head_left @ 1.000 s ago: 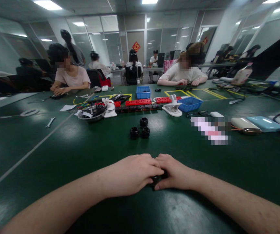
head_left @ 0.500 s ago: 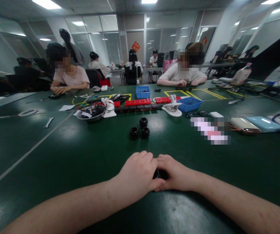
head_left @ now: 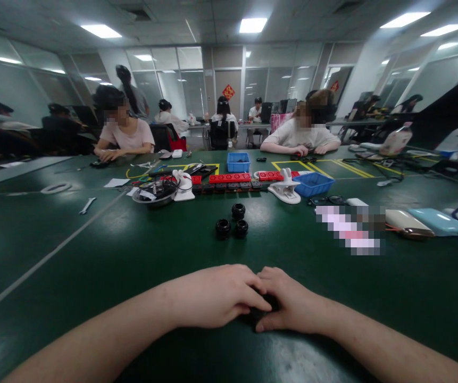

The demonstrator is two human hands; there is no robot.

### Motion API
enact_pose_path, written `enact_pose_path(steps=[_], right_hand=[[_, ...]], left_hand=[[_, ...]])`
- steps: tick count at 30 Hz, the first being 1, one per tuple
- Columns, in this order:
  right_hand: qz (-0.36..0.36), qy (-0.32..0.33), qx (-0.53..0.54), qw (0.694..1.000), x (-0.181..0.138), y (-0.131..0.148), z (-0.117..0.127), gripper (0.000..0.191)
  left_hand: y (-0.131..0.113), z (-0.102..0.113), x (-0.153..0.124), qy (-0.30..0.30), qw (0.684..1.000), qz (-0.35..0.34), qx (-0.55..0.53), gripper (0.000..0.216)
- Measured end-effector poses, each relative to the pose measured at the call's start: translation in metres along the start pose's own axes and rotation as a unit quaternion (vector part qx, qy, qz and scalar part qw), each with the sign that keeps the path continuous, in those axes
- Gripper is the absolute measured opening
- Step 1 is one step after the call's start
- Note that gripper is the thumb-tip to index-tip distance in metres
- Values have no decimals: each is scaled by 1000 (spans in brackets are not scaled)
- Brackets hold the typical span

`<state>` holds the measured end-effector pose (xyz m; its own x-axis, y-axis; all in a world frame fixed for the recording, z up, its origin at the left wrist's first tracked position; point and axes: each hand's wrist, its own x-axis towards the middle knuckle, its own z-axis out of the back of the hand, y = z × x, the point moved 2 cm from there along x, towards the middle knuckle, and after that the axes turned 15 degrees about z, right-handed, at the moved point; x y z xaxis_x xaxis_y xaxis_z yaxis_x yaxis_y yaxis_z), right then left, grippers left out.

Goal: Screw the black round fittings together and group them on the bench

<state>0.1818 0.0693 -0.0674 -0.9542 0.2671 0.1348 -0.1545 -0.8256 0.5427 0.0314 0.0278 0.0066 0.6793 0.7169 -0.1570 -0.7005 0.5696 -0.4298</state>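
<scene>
In the head view my left hand [head_left: 226,292] and my right hand [head_left: 292,303] meet low over the green table. Between their curled fingers is a dark black part [head_left: 272,302], mostly covered by them, so its shape is unclear. My left thumb and index finger press on it from the left, while my right fingers and thumb wrap it from the right. Farther forward stand three black round fittings with hollow tops: a rear one [head_left: 238,211], a left one [head_left: 223,229] and a right one [head_left: 241,229].
A row of red and black blocks [head_left: 229,179] crosses the table beyond the fittings, beside a white clamp stand [head_left: 285,189] and a blue bin [head_left: 314,184]. To the left are a bowl of parts [head_left: 155,199] and a wrench [head_left: 87,206]. Two people sit opposite.
The camera view has tilted up, so everything sits lower in it. My left hand has turned over the black part, its fingers now pointing right; my right hand keeps its grip.
</scene>
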Motion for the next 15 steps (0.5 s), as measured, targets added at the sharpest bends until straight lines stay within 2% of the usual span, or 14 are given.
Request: enact_pose_path(steps=[3, 6, 8, 11, 15], right_hand=[[4, -2, 3, 1000, 0, -1, -1, 33], [7, -14, 2, 1000, 0, -2, -2, 34], [8, -17, -1, 1000, 0, -1, -3, 33], [4, -15, -5, 1000, 1, 0, -2, 32], [16, -7, -14, 1000, 0, 0, -2, 34]], left_hand=[[-1, -8, 3, -29, 998, 43, 30, 26], [-6, -21, 7, -87, 983, 127, 96, 21], [-9, -31, 11, -115, 966, 184, 143, 27], [-10, -41, 17, -132, 951, 230, 157, 33], [-8, -35, 14, -154, 945, 252, 142, 45]])
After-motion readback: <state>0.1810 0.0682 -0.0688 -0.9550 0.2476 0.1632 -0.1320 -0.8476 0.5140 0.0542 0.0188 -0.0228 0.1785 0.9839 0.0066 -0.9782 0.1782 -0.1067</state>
